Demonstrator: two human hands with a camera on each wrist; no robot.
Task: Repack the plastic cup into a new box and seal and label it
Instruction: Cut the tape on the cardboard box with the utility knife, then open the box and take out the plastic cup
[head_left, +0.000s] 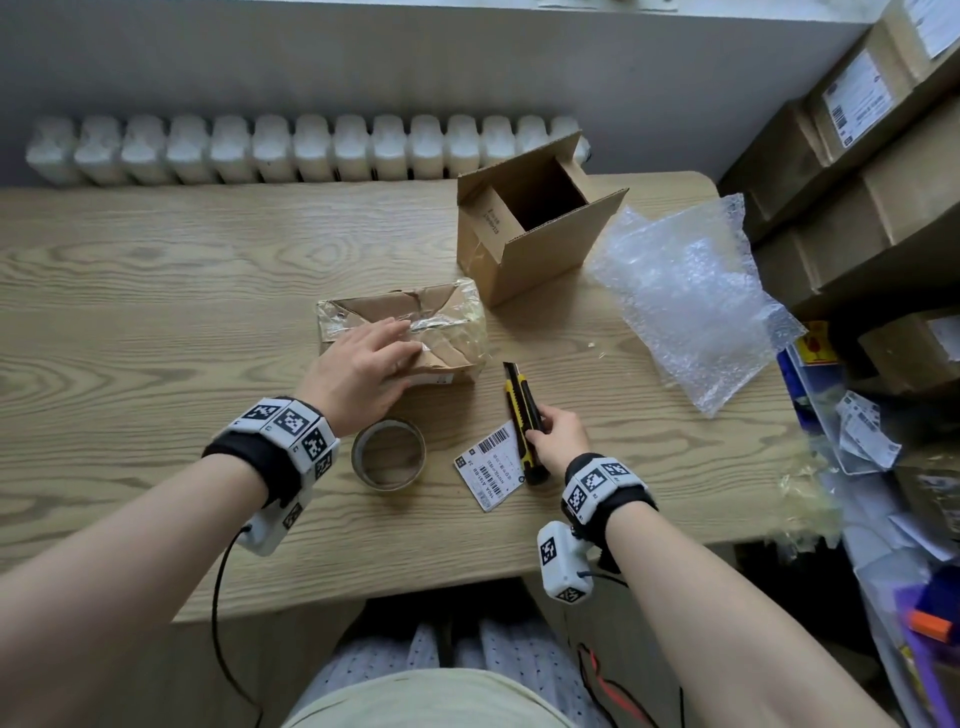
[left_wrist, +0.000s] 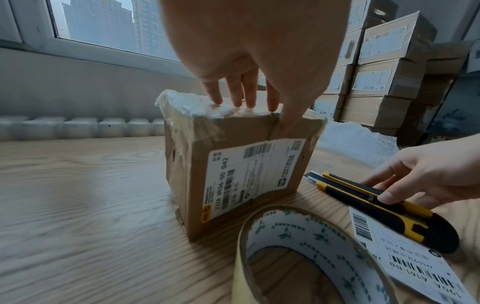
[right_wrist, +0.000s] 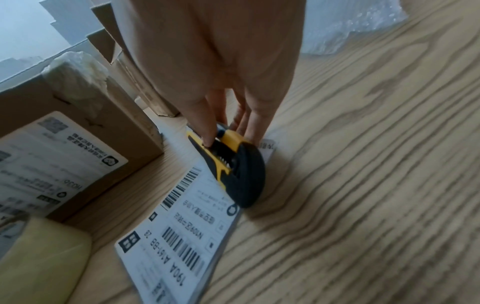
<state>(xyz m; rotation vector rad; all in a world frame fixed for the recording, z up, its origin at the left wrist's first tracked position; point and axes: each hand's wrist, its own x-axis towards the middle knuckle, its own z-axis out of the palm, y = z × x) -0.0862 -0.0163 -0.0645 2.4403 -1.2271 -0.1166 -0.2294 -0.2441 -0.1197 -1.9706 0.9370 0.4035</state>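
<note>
Head view: my left hand (head_left: 358, 371) lies flat, fingers straight, on the top of the old taped box (head_left: 410, 332) resting on the wooden surface (head_left: 156, 312); my right hand (head_left: 558, 434) is closed on the yellow-and-black utility knife (head_left: 522, 415), which lies partly across the loose shipping label (head_left: 491, 467) just inward of that hand. The tape roll (head_left: 388, 453) sits just behind my left wrist. Beyond my right hand stands the new box (head_left: 535, 223), flaps open, with the bubble wrap (head_left: 685, 296) to its outer side. The plastic cup is not visible; I cannot tell where it is. Left wrist view: my fingertips (left_wrist: 235, 101) press the crumpled tape along the old box's (left_wrist: 241, 174) top edge, my thumb on its near face above a printed label; the tape roll (left_wrist: 298, 246) is nearest the camera, and the knife (left_wrist: 376, 201), pinched by my right hand (left_wrist: 428, 174), lies to the right. Right wrist view: thumb and fingers (right_wrist: 207, 127) of my right hand (right_wrist: 223, 82) clamp the knife's (right_wrist: 233, 164) handle from both sides; the loose label (right_wrist: 187, 226) lies under it, the old box (right_wrist: 78, 144) to the hand's left.
</note>
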